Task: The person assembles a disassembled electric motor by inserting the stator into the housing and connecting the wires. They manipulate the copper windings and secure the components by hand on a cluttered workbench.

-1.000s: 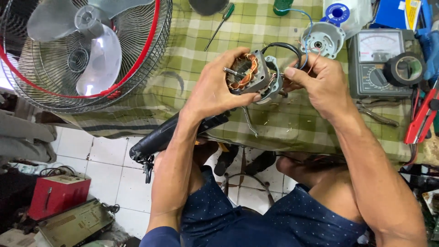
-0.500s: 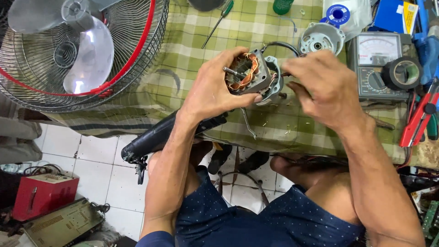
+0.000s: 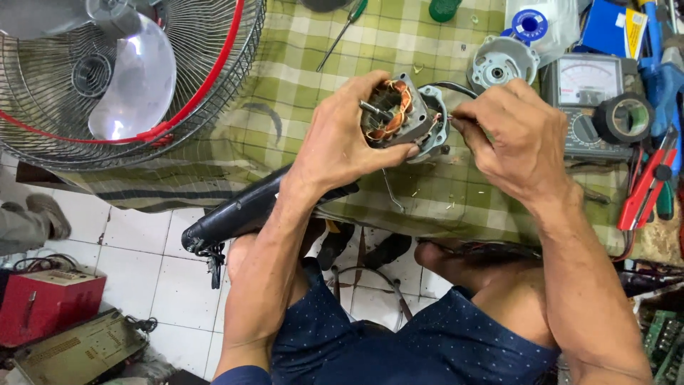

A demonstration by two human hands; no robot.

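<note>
My left hand (image 3: 340, 139) grips a small fan motor (image 3: 396, 114) with copper windings and a steel shaft, held just above the green checked tablecloth (image 3: 299, 78). My right hand (image 3: 514, 135) is at the motor's right side, fingertips pinched on thin wires coming out of it. A black cable loops from the motor's top toward the right. The motor's far side is hidden behind my fingers.
A wire fan guard with clear blades (image 3: 132, 71) lies at the left. A grey motor cover (image 3: 502, 64), an analogue meter (image 3: 591, 93), a tape roll (image 3: 625, 117), red pliers (image 3: 645, 189) and a green screwdriver (image 3: 345, 25) lie on the cloth. A black fan stand (image 3: 242, 210) lies under my left forearm.
The view has shifted, so the fan guard sits further left and higher. My right hand has settled on the motor's wires; my left hand keeps its grip.
</note>
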